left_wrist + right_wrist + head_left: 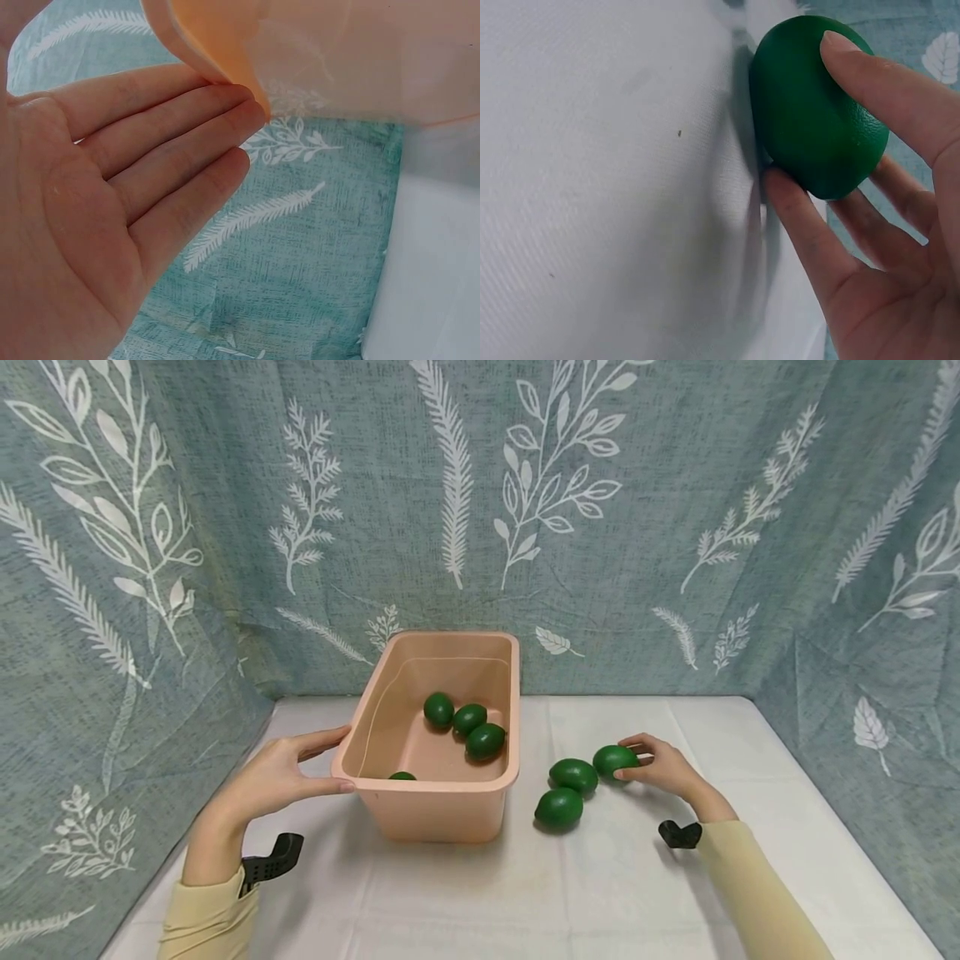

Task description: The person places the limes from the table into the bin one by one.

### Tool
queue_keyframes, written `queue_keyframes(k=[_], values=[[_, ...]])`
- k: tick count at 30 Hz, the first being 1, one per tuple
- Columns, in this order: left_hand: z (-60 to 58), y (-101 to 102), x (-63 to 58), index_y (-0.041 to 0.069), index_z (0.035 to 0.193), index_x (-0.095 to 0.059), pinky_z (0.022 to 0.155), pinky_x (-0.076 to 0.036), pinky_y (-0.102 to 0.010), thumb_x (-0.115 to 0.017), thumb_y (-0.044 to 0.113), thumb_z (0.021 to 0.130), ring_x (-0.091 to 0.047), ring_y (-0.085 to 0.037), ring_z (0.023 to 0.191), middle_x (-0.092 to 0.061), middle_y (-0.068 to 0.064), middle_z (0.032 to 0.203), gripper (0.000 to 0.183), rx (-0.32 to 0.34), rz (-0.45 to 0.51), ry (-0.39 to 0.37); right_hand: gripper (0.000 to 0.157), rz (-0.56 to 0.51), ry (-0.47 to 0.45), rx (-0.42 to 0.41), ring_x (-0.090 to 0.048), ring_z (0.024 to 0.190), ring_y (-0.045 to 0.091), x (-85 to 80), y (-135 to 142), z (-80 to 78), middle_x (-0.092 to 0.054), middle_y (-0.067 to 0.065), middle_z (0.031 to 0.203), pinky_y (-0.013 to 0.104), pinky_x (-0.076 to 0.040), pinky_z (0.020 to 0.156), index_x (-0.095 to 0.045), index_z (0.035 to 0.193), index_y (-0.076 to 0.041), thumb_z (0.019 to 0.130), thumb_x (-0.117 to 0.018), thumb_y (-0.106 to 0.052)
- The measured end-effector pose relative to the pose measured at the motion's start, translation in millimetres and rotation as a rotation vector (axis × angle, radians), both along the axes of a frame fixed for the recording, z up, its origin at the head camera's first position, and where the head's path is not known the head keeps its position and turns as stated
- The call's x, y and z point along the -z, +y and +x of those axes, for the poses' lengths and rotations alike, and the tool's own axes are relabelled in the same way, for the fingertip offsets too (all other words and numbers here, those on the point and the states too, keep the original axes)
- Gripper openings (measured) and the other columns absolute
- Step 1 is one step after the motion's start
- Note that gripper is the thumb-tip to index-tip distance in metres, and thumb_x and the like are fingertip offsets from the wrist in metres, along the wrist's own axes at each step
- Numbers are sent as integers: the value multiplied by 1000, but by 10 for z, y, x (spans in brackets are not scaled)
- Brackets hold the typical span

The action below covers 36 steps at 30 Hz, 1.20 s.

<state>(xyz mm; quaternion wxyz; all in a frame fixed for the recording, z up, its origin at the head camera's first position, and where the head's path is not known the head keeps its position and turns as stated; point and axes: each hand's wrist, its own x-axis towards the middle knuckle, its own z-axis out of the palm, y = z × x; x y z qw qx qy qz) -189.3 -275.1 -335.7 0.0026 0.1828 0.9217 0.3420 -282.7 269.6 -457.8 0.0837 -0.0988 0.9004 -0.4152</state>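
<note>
In the head view, my left hand touches the left rim of a pink plastic bin near its front corner, thumb and fingers spread apart. The left wrist view shows those fingers straight, their tips against the bin's edge. My right hand grips a green lime at table level, right of the bin. In the right wrist view the thumb lies across this lime, with fingertips on its other side. Two more limes, one touching the other, lie between it and the bin.
Several limes are inside the bin, three grouped toward its right wall and one partly hidden by the front rim. A white cloth covers the table. Blue-green leaf-patterned curtains enclose the back and sides.
</note>
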Motion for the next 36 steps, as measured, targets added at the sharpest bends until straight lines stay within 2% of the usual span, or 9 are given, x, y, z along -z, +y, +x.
queue_keyframes(k=[10,17,25,36], values=[[-25,-32,23,14,141,-47,101,-42,-56,-77,43,77,-44,-35,132,-50,-5,141,77,7,7,-5,64,3,-1,41,-56,116,39,27,-10,19,-54,24,130,42,-54,88,-53,129,-6,79,-76,-37],[-26,-18,25,13,140,-49,102,-42,-54,-77,43,77,-45,-34,131,-52,-4,139,75,7,11,4,66,26,-5,65,-59,111,38,-7,-14,35,-54,23,129,39,-55,84,-53,131,-7,79,-75,-43],[-22,-16,16,13,140,-49,101,-43,-54,-77,44,77,-45,-34,131,-52,-5,140,76,6,11,2,66,13,8,82,-59,110,36,-123,14,60,-54,19,129,42,-53,87,-54,131,-11,78,-75,-45],[-9,3,-1,12,140,-49,100,-43,-55,-77,42,78,-45,-36,130,-52,-7,139,74,16,15,7,66,-16,68,55,-61,109,34,-369,-25,137,-55,17,128,44,-53,87,-53,132,-12,79,-75,-44]])
